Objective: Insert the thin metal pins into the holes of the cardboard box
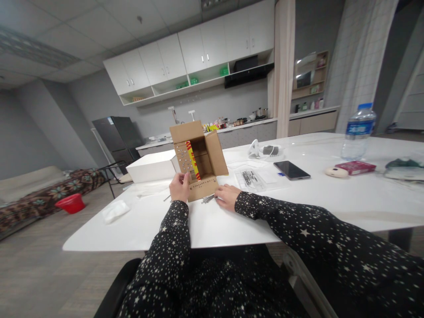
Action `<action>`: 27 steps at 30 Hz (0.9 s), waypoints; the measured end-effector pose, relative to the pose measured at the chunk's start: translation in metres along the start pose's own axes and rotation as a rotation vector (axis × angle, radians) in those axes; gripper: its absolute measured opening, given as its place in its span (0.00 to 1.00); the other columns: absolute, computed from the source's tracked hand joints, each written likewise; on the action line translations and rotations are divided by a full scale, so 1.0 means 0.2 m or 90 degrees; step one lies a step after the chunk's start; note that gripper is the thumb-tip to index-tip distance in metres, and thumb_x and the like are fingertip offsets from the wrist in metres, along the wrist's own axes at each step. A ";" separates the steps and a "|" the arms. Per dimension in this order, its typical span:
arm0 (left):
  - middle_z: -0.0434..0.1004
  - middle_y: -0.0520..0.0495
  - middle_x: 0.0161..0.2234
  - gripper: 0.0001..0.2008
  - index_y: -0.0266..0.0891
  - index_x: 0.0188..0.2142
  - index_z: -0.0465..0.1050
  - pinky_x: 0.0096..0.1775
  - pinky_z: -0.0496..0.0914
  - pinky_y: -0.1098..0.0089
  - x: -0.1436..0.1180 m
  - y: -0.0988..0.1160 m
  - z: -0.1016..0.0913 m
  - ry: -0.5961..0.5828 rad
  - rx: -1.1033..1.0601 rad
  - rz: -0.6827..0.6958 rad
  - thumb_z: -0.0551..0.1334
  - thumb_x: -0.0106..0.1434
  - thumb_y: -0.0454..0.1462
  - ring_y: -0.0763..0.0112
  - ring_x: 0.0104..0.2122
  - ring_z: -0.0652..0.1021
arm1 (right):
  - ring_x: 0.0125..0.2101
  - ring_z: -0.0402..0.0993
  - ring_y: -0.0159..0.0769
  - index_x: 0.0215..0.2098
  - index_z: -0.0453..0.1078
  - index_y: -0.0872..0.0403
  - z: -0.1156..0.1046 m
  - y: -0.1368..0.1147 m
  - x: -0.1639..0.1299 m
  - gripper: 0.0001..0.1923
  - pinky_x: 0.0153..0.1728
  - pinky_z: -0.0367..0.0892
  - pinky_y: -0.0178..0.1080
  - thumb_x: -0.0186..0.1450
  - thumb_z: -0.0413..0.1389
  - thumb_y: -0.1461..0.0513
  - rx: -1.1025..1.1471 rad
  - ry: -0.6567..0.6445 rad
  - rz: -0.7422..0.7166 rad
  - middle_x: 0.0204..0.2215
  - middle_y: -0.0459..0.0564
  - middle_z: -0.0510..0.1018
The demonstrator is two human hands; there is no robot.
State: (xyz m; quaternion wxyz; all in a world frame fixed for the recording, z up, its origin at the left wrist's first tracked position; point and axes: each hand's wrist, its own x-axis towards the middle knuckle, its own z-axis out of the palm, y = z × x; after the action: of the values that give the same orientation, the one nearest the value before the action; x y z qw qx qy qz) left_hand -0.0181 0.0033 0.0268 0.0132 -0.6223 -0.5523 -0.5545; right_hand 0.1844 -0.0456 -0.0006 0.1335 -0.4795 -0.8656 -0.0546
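A cardboard box [202, 160] stands on the white table with its flaps spread and its opening facing me. Rows of small shiny dots [183, 155] cover its left flap, beside a red and yellow strip [193, 162]. My left hand [179, 187] is closed at the lower edge of that flap, thumb in front, and appears to grip it. The front flap [202, 187] has a row of small dark marks. My right hand [228, 197] lies low on the table, fingers loosely stretched, its fingertips beside a small pile of thin metal pins [208, 198], perhaps screws or nails.
Behind on the left is a white box [152, 166]; a crumpled tissue [115, 211] lies nearer. To the right are a clear case with dark small parts [251, 179], a phone [291, 169], a white corded device [270, 151], a red box [356, 167] and a water bottle [357, 132].
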 end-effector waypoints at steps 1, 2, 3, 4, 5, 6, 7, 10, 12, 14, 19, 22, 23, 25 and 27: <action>0.75 0.50 0.26 0.15 0.41 0.27 0.67 0.30 0.65 0.71 0.00 0.00 0.00 0.002 -0.003 -0.005 0.56 0.59 0.50 0.71 0.26 0.72 | 0.42 0.66 0.41 0.43 0.71 0.52 0.00 0.00 0.00 0.12 0.40 0.61 0.41 0.64 0.49 0.62 0.001 0.000 0.000 0.42 0.52 0.73; 0.75 0.50 0.26 0.15 0.40 0.27 0.67 0.30 0.65 0.72 0.00 0.00 0.00 0.002 -0.007 -0.008 0.56 0.59 0.49 0.71 0.26 0.72 | 0.42 0.66 0.41 0.43 0.71 0.52 0.00 0.00 0.00 0.12 0.40 0.61 0.41 0.64 0.49 0.61 0.002 0.000 0.000 0.42 0.52 0.73; 0.75 0.50 0.26 0.15 0.40 0.27 0.67 0.30 0.66 0.72 0.00 0.01 -0.01 0.002 -0.013 -0.009 0.56 0.59 0.49 0.71 0.26 0.72 | 0.42 0.66 0.41 0.43 0.71 0.52 0.00 0.00 0.00 0.13 0.40 0.61 0.41 0.64 0.49 0.61 0.001 -0.001 0.000 0.42 0.52 0.73; 0.75 0.50 0.26 0.15 0.40 0.27 0.67 0.30 0.66 0.72 0.00 0.01 -0.01 0.000 -0.018 -0.009 0.56 0.59 0.49 0.71 0.26 0.72 | 0.42 0.66 0.41 0.43 0.71 0.52 0.01 0.00 0.00 0.13 0.40 0.61 0.41 0.64 0.49 0.61 0.001 -0.002 0.001 0.42 0.52 0.73; 0.75 0.49 0.26 0.15 0.40 0.27 0.67 0.30 0.66 0.72 0.00 0.01 -0.01 -0.002 -0.022 -0.010 0.56 0.59 0.49 0.71 0.27 0.73 | 0.42 0.66 0.41 0.44 0.71 0.52 0.01 0.01 0.01 0.13 0.40 0.61 0.41 0.64 0.49 0.61 0.000 -0.003 0.001 0.42 0.52 0.73; 0.75 0.49 0.26 0.15 0.40 0.27 0.67 0.31 0.66 0.72 0.00 0.01 0.00 -0.003 -0.024 -0.010 0.56 0.59 0.49 0.71 0.27 0.73 | 0.42 0.66 0.41 0.44 0.71 0.52 0.01 0.01 0.01 0.13 0.40 0.61 0.41 0.64 0.49 0.61 -0.001 -0.004 0.002 0.42 0.52 0.73; 0.75 0.49 0.26 0.15 0.40 0.27 0.67 0.31 0.66 0.72 0.00 0.01 0.00 -0.004 -0.025 -0.010 0.56 0.59 0.49 0.71 0.27 0.73 | 0.42 0.66 0.41 0.44 0.71 0.52 0.01 0.01 0.01 0.13 0.40 0.61 0.41 0.63 0.49 0.61 -0.002 -0.005 0.002 0.42 0.52 0.73; 0.75 0.49 0.26 0.15 0.40 0.27 0.67 0.31 0.66 0.72 0.00 0.00 0.01 -0.013 -0.018 -0.007 0.56 0.59 0.49 0.71 0.26 0.72 | 0.42 0.66 0.41 0.44 0.71 0.52 0.01 0.01 0.01 0.13 0.40 0.61 0.41 0.64 0.49 0.61 -0.002 -0.004 0.002 0.42 0.52 0.73; 0.75 0.49 0.25 0.16 0.40 0.27 0.68 0.31 0.66 0.72 0.00 -0.02 0.01 -0.021 -0.013 -0.003 0.55 0.59 0.50 0.71 0.26 0.72 | 0.42 0.66 0.41 0.44 0.71 0.52 0.01 0.00 0.01 0.13 0.40 0.61 0.41 0.64 0.49 0.61 0.000 -0.003 0.003 0.43 0.52 0.73; 0.74 0.50 0.25 0.16 0.40 0.27 0.68 0.31 0.66 0.72 0.00 -0.03 0.02 -0.028 -0.010 0.000 0.55 0.59 0.50 0.71 0.26 0.72 | 0.42 0.66 0.41 0.44 0.71 0.52 0.00 0.00 0.00 0.13 0.40 0.61 0.41 0.64 0.49 0.61 0.001 -0.004 0.001 0.43 0.53 0.73; 0.74 0.50 0.24 0.15 0.40 0.27 0.68 0.30 0.65 0.72 0.00 -0.04 0.02 -0.046 -0.008 0.010 0.56 0.59 0.49 0.71 0.25 0.72 | 0.42 0.66 0.41 0.44 0.72 0.52 -0.01 0.00 0.00 0.13 0.41 0.61 0.41 0.64 0.49 0.62 0.002 -0.006 -0.004 0.43 0.53 0.73; 0.73 0.50 0.23 0.16 0.40 0.27 0.69 0.29 0.64 0.72 0.00 -0.04 0.03 -0.055 -0.007 0.011 0.56 0.59 0.50 0.71 0.25 0.72 | 0.42 0.66 0.41 0.44 0.71 0.52 -0.01 0.00 0.00 0.13 0.40 0.61 0.41 0.64 0.49 0.62 0.005 -0.008 0.000 0.43 0.53 0.73; 0.73 0.50 0.23 0.16 0.40 0.27 0.68 0.29 0.64 0.71 0.00 -0.04 0.03 -0.057 -0.006 0.012 0.56 0.59 0.50 0.71 0.25 0.72 | 0.42 0.66 0.42 0.44 0.71 0.52 -0.01 0.00 0.00 0.14 0.40 0.61 0.41 0.64 0.49 0.61 0.006 -0.008 0.000 0.43 0.53 0.73; 0.73 0.51 0.23 0.16 0.40 0.27 0.68 0.29 0.64 0.71 0.00 -0.05 0.03 -0.060 -0.004 0.014 0.56 0.59 0.50 0.71 0.24 0.72 | 0.42 0.66 0.42 0.44 0.72 0.52 -0.01 0.00 0.00 0.13 0.40 0.61 0.41 0.64 0.49 0.61 0.005 -0.009 -0.002 0.43 0.53 0.73; 0.73 0.50 0.22 0.16 0.40 0.27 0.68 0.29 0.64 0.71 0.00 -0.05 0.03 -0.061 -0.002 0.014 0.56 0.59 0.50 0.71 0.25 0.72 | 0.42 0.66 0.42 0.44 0.72 0.52 -0.01 0.00 0.00 0.13 0.40 0.61 0.41 0.64 0.49 0.61 0.006 -0.008 -0.004 0.43 0.52 0.73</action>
State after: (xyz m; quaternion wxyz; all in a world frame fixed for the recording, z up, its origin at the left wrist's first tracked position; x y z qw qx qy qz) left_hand -0.0208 0.0113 0.0180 -0.0080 -0.6546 -0.5443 -0.5246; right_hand 0.1851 -0.0465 0.0008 0.1299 -0.4765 -0.8682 -0.0480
